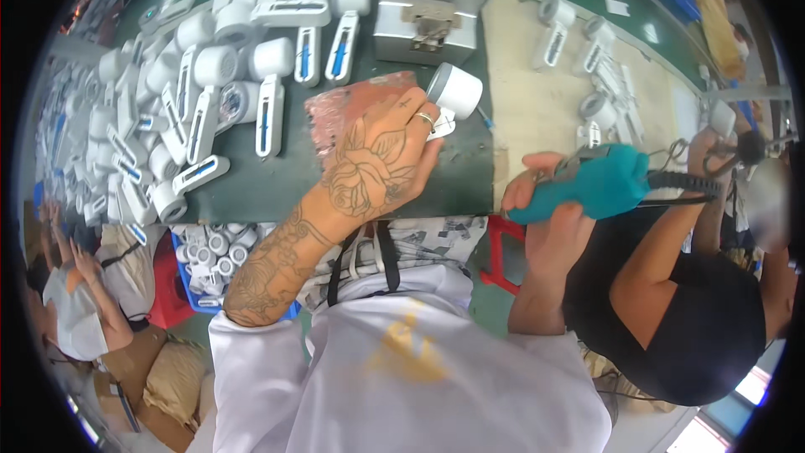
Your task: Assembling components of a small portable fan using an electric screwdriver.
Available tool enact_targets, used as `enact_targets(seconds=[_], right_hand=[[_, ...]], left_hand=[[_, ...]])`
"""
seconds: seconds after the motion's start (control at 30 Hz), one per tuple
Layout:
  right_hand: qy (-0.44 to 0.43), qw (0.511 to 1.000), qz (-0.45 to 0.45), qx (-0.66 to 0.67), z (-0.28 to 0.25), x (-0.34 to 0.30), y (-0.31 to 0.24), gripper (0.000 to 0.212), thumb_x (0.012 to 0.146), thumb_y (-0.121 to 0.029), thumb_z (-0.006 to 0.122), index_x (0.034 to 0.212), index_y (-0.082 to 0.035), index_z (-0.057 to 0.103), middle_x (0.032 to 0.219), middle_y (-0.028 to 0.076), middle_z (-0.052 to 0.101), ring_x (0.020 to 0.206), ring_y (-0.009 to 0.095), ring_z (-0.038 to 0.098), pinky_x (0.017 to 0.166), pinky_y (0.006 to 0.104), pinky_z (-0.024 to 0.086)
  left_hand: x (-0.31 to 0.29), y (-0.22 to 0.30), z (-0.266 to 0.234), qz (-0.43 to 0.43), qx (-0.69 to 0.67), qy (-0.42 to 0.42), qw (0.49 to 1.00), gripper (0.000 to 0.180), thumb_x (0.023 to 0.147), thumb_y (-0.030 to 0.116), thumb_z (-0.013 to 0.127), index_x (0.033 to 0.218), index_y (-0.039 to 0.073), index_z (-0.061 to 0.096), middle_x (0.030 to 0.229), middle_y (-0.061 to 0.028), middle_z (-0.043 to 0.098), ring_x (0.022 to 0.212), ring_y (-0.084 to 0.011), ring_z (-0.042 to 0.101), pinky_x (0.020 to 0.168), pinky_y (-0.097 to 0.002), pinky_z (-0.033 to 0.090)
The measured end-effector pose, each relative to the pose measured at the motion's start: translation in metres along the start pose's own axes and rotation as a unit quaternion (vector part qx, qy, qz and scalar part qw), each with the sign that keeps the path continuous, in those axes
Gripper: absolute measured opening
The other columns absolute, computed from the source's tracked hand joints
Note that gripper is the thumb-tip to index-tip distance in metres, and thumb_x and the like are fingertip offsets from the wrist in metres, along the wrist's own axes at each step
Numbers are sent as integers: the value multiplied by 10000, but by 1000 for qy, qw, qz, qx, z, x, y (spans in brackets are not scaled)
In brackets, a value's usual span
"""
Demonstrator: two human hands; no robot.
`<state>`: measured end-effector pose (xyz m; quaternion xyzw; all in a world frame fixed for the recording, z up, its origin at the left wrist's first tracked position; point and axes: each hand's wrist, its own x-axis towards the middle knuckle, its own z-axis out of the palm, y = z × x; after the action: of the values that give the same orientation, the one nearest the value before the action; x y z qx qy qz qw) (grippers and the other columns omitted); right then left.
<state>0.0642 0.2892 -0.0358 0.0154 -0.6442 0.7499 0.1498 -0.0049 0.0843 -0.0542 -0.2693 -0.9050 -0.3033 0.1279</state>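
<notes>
My left hand (pixel 377 151), tattooed and wearing a ring, is closed around the handle of a white device with a drum-shaped head (pixel 458 91). The head points away from me, just past my fingers, and most of the handle is hidden under them. In my right hand (pixel 549 231) is a teal power screwdriver (pixel 587 186), gripped round its body and held level above the table's near edge. Its black cord runs off to the right, and its working tip cannot be made out. Beneath my left hand lies a worn pinkish-red mat (pixel 323 122).
A heap of similar white devices (pixel 201 130) with blue strips covers the table's left side. A grey metal machine (pixel 432 13) stands at the back. More devices (pixel 616 96) lie on a beige board at right. A blue crate (pixel 205 305) sits below; a person in black (pixel 671 327) is close by.
</notes>
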Motion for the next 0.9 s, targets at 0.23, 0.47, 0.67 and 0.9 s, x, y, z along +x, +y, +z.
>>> enact_targets(seconds=[0.23, 0.47, 0.67, 0.9], right_hand=[[-97, 989, -19, 110, 42, 45, 9, 909, 927, -740, 498, 1212, 122, 528, 760, 87, 573, 686, 183, 581, 595, 309, 456], [-61, 995, -60, 43, 86, 81, 7, 969, 813, -872, 474, 1139, 35, 585, 677, 55, 500, 619, 180, 493, 612, 337, 427], [-101, 988, -79, 85, 98, 91, 11, 886, 872, -760, 565, 1111, 93, 586, 672, 64, 557, 605, 166, 571, 561, 298, 469], [-108, 993, -43, -7, 105, 71, 17, 1020, 815, -900, 403, 1160, 50, 541, 680, 61, 501, 609, 199, 506, 623, 352, 454]], left_hand=[[-25, -29, -16, 17, -44, 4, 999, 255, 830, 150, 763, 1050, 69, 663, 1049, -119, 638, 952, -339, 638, 777, -420, 513], [-26, -38, -7, 25, -71, 26, 997, 250, 838, 164, 758, 1047, 61, 667, 984, -112, 637, 949, -323, 638, 784, -426, 510], [-29, -40, -11, 40, -42, 30, 998, 287, 841, 226, 757, 1050, 58, 655, 986, -108, 639, 931, -342, 628, 787, -454, 502], [-31, -41, 0, 10, -80, 72, 994, 330, 827, 263, 770, 1066, 77, 639, 920, -106, 612, 899, -309, 612, 789, -433, 485]])
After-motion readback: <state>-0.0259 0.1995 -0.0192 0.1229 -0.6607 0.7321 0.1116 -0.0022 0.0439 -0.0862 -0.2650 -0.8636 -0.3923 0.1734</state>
